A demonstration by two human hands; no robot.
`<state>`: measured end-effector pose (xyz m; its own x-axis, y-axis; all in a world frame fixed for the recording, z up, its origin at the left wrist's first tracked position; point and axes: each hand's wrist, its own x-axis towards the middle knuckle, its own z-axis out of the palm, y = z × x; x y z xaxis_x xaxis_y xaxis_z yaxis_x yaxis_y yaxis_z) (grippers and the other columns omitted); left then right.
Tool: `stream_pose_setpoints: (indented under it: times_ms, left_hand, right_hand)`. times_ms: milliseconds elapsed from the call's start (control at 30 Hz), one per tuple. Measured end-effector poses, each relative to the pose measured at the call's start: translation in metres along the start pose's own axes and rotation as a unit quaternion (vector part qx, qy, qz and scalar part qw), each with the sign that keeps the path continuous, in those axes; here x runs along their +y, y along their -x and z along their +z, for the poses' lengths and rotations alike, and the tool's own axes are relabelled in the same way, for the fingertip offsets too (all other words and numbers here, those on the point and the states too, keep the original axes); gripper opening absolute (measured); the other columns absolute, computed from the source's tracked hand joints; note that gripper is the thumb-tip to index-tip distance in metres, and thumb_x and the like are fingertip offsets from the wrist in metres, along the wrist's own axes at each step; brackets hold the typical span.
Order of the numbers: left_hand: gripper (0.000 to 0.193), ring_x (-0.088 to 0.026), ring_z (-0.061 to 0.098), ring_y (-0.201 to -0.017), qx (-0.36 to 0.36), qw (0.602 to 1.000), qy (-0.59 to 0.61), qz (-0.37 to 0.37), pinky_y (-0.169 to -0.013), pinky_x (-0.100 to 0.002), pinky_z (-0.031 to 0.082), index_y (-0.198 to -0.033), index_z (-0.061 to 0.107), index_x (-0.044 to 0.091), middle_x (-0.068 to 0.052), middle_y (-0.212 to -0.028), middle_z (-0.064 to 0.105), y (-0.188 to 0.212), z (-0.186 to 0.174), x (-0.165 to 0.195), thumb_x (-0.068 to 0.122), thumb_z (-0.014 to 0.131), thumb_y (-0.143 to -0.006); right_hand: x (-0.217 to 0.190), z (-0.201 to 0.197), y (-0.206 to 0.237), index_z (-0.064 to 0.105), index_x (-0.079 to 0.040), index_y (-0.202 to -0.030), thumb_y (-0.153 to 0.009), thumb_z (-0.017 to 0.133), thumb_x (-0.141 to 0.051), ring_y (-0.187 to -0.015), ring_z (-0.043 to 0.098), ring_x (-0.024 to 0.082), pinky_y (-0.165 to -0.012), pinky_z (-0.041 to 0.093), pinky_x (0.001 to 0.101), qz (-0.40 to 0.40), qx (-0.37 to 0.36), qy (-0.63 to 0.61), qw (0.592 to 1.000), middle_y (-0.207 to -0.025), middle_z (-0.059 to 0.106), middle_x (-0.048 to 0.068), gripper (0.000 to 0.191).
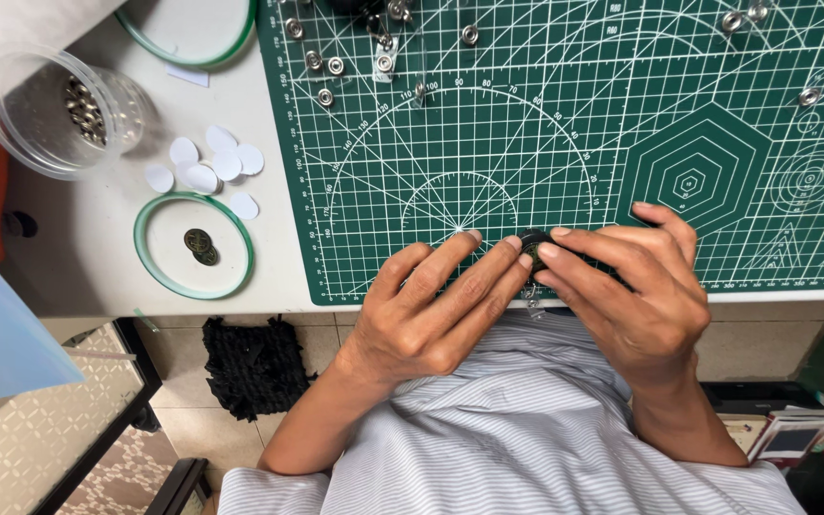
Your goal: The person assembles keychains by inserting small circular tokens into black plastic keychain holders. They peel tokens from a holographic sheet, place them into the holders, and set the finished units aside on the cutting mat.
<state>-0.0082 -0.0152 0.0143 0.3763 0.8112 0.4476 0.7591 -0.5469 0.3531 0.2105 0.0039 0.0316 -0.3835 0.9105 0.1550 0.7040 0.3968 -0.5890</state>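
A small dark round button [532,244] sits at the lower middle of the frame, pinched between the fingertips of both hands at the near edge of the green cutting mat [545,124]. The left hand [431,315] comes in from the lower left, its fingers pressed together on the button's left side. The right hand [636,286] closes over it from the right, fingers clamped on the button and hiding most of it. Both hands rest over the mat's front edge, above a grey striped shirt [526,439].

Small metal snap parts [336,66] lie scattered along the top of the mat. On the white bench [78,248] at the left, a green-rimmed lid [194,244] holds two dark buttons [201,246]. Just above it lie white paper discs [212,164]. At the upper left stands a clear plastic cup [64,110] with metal pieces inside.
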Motion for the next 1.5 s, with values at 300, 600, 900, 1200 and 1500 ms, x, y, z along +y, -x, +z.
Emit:
stream_pose_setpoints:
  times_ms: [300, 600, 900, 1200, 1500]
  left_hand:
    - [0.022, -0.019, 0.065, -0.116, -0.038, 0.998, 0.055, 0.008, -0.092, -0.034, 0.052, -0.123, 0.076, 0.012, -0.002, -0.126, 0.072, -0.008, -0.009, -0.007, 0.016, 0.072, -0.102]
    - [0.034, -0.019, 0.063, -0.122, -0.057, 0.998, -0.001, 0.038, -0.097, -0.036, 0.052, -0.137, 0.069, 0.013, 0.0, -0.13, 0.068, -0.006, 0.0, -0.006, 0.015, 0.07, -0.103]
    - [0.037, -0.022, 0.06, -0.125, -0.047, 0.998, -0.011, 0.041, -0.099, -0.039, 0.053, -0.136, 0.07, 0.014, -0.001, -0.131, 0.067, -0.004, 0.0, -0.007, 0.016, 0.07, -0.099]
    - [0.03, -0.025, 0.063, -0.124, 0.021, 0.999, 0.014, 0.047, -0.096, -0.038, 0.055, -0.126, 0.074, 0.008, -0.002, -0.132, 0.07, 0.0, 0.006, -0.005, 0.013, 0.074, -0.097]
    - [0.028, -0.026, 0.064, -0.123, 0.019, 0.998, -0.006, 0.061, -0.094, -0.039, 0.055, -0.123, 0.074, 0.006, -0.004, -0.132, 0.07, -0.01, -0.003, -0.003, 0.011, 0.072, -0.095]
  right_hand:
    - [0.001, -0.002, -0.001, 0.079, -0.015, -0.107, -0.086, 0.087, -0.017, -0.101, 0.066, 0.017, -0.109, 0.047, 0.0465, -0.025, 0.01, 0.001, 1.0, -0.112, 0.075, 0.001, 0.023]
    - [0.007, 0.005, 0.004, 0.078, -0.015, -0.104, -0.087, 0.087, -0.013, -0.102, 0.072, 0.018, -0.113, 0.049, 0.0493, -0.045, 0.043, -0.007, 0.998, -0.113, 0.076, 0.003, 0.018]
    - [0.009, 0.009, 0.003, 0.078, -0.012, -0.103, -0.088, 0.085, -0.013, -0.099, 0.072, 0.019, -0.114, 0.045, 0.0512, -0.112, 0.086, 0.025, 0.99, -0.113, 0.076, 0.006, 0.017]
    - [0.009, 0.008, 0.002, 0.074, -0.007, -0.111, -0.094, 0.083, -0.013, -0.104, 0.071, 0.021, -0.116, 0.046, 0.0532, -0.115, 0.093, 0.018, 0.989, -0.116, 0.074, 0.006, 0.019]
    - [0.004, 0.004, -0.007, 0.074, -0.008, -0.117, -0.092, 0.081, -0.014, -0.103, 0.069, 0.021, -0.113, 0.048, 0.0547, -0.117, 0.085, 0.029, 0.989, -0.112, 0.071, 0.004, 0.026]
